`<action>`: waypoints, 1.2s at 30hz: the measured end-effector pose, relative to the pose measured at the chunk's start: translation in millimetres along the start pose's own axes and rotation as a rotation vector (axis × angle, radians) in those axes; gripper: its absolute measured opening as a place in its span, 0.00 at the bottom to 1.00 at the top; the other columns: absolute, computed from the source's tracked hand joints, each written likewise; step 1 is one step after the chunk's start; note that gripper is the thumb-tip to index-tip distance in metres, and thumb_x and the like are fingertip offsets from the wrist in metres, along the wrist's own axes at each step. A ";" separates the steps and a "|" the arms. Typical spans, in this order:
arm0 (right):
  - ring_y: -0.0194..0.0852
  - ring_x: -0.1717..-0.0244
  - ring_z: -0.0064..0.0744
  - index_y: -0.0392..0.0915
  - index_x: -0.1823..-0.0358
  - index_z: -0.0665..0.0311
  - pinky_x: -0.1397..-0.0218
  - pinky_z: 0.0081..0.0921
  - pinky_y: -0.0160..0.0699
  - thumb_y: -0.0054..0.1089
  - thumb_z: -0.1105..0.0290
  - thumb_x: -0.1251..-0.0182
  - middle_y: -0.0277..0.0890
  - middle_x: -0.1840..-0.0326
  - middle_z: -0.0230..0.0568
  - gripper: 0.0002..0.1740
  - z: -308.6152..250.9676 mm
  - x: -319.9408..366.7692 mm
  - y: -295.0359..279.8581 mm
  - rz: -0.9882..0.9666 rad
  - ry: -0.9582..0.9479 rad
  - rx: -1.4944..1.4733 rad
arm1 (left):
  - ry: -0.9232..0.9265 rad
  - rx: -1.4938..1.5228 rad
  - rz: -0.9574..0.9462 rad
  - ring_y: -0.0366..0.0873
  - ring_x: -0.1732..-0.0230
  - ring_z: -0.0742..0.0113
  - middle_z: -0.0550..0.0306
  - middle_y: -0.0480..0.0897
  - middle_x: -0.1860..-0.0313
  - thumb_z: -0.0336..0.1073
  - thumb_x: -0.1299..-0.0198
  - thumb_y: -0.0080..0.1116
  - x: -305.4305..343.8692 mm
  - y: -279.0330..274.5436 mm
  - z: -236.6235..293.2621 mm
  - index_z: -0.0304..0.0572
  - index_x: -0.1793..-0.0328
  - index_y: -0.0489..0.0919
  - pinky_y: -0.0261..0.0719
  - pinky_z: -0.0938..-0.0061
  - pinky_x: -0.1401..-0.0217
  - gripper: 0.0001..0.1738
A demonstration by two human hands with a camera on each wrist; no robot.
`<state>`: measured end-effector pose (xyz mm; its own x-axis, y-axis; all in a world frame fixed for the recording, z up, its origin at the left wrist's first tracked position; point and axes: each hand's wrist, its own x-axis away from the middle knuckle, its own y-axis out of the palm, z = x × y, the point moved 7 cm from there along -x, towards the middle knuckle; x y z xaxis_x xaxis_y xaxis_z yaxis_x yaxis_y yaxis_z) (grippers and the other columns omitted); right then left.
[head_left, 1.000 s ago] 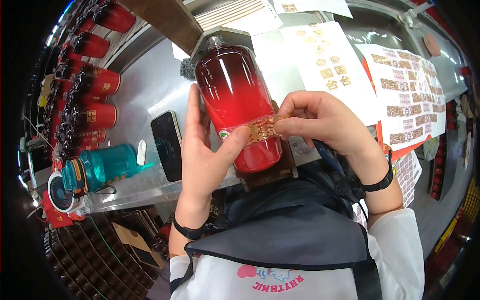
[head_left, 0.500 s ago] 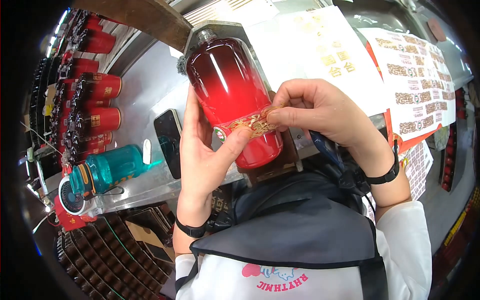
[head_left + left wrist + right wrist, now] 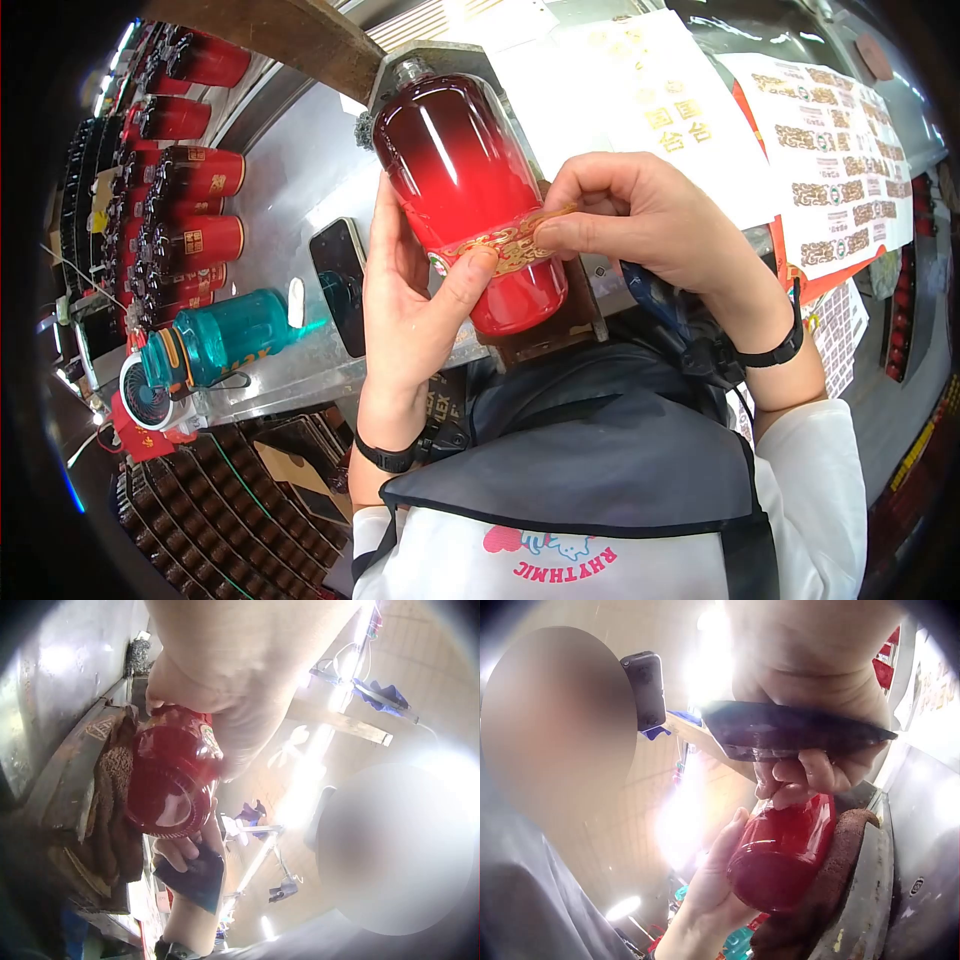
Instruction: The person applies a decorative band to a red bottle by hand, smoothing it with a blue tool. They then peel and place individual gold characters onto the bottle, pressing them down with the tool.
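Note:
A glossy bottle [image 3: 470,190], dark at the shoulder and red below, lies on its side with its neck away from me. Round its lower part runs a gold-patterned label strip [image 3: 515,245] with a small green-and-white mark. My left hand [image 3: 410,310] holds the bottle from the left, thumb pressed on the strip and fingers partly hidden behind the glass. With thumb and forefinger, my right hand [image 3: 640,220] pinches the strip's right end, slightly lifted. Tucked in the right hand's other fingers is a dark flat scraper-like piece [image 3: 802,733].
The bottle lies on a wooden-and-metal cradle [image 3: 82,772] with brown padding. To the left are a phone [image 3: 338,285], a teal water bottle [image 3: 225,338] and rows of red bottles [image 3: 205,235]. Printed label sheets [image 3: 830,160] lie at the right; steel wool [image 3: 364,130] sits behind the bottle.
The head view has shifted slightly. My right hand keeps its pinch on the strip's end, which now stands a little off the glass; the left thumb has moved slightly left along the strip.

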<state>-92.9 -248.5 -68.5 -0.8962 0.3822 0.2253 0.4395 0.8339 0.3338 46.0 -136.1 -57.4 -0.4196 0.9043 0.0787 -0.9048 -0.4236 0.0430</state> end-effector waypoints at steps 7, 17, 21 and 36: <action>0.77 0.64 0.16 0.82 0.61 0.70 0.58 0.16 0.77 0.67 0.70 0.29 0.82 0.67 0.32 0.09 3.0 -1.5 0.4 0.007 0.005 -0.034 | -0.005 0.018 -0.005 0.72 0.28 0.61 0.47 0.72 0.28 0.30 0.40 0.70 -0.2 1.3 0.4 0.32 0.15 0.51 0.67 0.64 0.24 0.51; 0.76 0.66 0.15 0.82 0.63 0.69 0.62 0.15 0.76 0.68 0.69 0.29 0.81 0.68 0.31 0.09 8.6 -4.4 -0.8 0.013 -0.003 -0.032 | -0.011 0.024 0.037 0.72 0.28 0.61 0.47 0.71 0.27 0.27 0.37 0.67 2.0 0.1 0.1 0.33 0.15 0.49 0.68 0.64 0.24 0.49; 0.76 0.66 0.14 0.81 0.63 0.69 0.63 0.15 0.75 0.69 0.69 0.29 0.81 0.69 0.31 0.10 8.4 -5.0 -1.1 0.014 -0.022 -0.014 | -0.014 0.057 0.042 0.72 0.28 0.61 0.47 0.71 0.27 0.27 0.35 0.65 2.6 0.8 -0.6 0.33 0.14 0.48 0.68 0.64 0.24 0.48; 0.79 0.64 0.17 0.81 0.61 0.70 0.59 0.17 0.78 0.68 0.69 0.29 0.82 0.67 0.33 0.10 1.8 1.3 -1.4 -0.001 0.025 -0.040 | -0.053 0.044 0.028 0.75 0.31 0.61 0.49 0.74 0.30 0.26 0.43 0.70 0.4 4.6 -2.7 0.36 0.16 0.53 0.72 0.63 0.26 0.50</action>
<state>-94.9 -248.5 -70.4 -0.8950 0.3710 0.2479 0.4414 0.8173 0.3704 41.4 -137.5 -59.9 -0.4391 0.8885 0.1333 -0.8883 -0.4516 0.0833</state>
